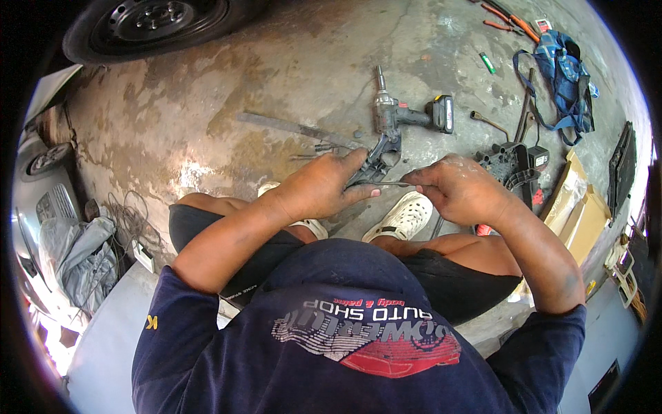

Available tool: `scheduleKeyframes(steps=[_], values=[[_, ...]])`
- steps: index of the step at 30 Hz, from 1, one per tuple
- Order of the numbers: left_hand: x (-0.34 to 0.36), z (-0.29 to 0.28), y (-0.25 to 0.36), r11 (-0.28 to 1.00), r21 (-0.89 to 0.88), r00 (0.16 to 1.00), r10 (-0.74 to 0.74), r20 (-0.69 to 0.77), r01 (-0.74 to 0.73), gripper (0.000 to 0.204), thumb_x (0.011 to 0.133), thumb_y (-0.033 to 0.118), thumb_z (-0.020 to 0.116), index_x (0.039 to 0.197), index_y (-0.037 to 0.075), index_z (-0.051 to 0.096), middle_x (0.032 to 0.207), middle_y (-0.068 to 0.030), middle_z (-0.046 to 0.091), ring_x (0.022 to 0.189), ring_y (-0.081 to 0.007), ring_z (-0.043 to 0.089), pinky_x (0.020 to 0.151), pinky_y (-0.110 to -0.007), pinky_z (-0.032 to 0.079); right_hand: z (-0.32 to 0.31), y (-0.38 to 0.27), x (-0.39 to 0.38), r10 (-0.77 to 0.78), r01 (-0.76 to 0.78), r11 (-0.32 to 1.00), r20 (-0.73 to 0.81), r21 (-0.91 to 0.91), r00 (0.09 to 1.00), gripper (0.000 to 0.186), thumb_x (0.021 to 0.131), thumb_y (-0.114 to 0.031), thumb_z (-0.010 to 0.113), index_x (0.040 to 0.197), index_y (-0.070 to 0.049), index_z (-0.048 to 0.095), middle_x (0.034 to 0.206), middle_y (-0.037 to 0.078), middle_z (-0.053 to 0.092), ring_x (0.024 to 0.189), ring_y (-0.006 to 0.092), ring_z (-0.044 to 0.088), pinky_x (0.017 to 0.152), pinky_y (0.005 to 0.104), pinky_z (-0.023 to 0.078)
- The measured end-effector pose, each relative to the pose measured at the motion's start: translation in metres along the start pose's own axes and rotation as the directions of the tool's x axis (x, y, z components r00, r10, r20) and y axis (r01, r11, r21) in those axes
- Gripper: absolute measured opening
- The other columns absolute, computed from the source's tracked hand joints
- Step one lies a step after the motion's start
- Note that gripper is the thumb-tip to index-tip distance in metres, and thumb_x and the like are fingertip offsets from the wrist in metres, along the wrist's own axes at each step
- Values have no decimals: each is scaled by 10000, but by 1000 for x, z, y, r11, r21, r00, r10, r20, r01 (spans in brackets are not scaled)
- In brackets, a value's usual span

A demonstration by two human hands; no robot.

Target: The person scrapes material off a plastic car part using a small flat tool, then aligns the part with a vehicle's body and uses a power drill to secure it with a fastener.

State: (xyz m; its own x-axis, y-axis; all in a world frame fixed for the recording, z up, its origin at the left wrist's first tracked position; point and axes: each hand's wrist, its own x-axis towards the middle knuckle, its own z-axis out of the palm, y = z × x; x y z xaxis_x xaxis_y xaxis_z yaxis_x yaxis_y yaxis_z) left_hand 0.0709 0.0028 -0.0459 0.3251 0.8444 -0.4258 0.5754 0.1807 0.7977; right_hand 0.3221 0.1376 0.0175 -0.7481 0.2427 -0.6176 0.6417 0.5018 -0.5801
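Note:
My left hand [321, 186] is closed around a dark angular bracket-like part [379, 160], its thumb and forefinger at the near end. My right hand [462, 190] pinches a thin metal rod [396, 183], whose other end reaches the part by my left fingertips. Whether the rod enters the part, I cannot tell. Just beyond lies a cordless impact wrench [387, 114] with a long socket on its nose and a black battery [441, 114]. A flat metal bar [296, 127] and small sockets [322, 147] rest on the floor past my left hand.
At right on the stained concrete lie a dark housing [507, 162], a bent socket wrench [489, 124], cardboard [576, 196] and a blue bag [565, 83]. Orange-handled tools [514, 21] are at far right. A car wheel [148, 24] stands far left; white clogs [403, 215] are below my hands.

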Motion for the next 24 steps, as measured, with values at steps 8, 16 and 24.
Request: scheduleKeyframes(steps=[8, 16, 24], values=[[0, -4, 0, 993, -103, 997, 44, -58, -50, 631, 1021, 491, 712, 1347, -15, 522, 987, -338, 715, 953, -530, 718, 849, -561, 565, 17, 19, 4, -48, 57, 970, -41, 236, 998, 300, 993, -147, 632, 1256, -144, 777, 973, 226, 758, 959, 427, 740, 871, 526, 577], [2, -4, 2, 993, -34, 984, -113, -134, 109, 664, 1000, 456, 761, 1412, -7, 523, 1098, -317, 725, 1035, -497, 722, 901, -532, 570, 33, -34, -5, 155, -160, 987, -246, -2, 957, 296, 1010, -106, 609, 1264, -68, 756, 974, 254, 752, 932, 441, 745, 831, 515, 591], [-1, -7, 7, 994, -107, 995, -46, -91, 36, 668, 1010, 453, 744, 1405, -28, 503, 1101, -325, 722, 1047, -511, 712, 923, -533, 560, 35, 3, -4, 5, 36, 955, -136, 295, 991, 304, 1070, -161, 598, 1324, -54, 725, 1056, 275, 745, 973, 432, 737, 878, 467, 567]])
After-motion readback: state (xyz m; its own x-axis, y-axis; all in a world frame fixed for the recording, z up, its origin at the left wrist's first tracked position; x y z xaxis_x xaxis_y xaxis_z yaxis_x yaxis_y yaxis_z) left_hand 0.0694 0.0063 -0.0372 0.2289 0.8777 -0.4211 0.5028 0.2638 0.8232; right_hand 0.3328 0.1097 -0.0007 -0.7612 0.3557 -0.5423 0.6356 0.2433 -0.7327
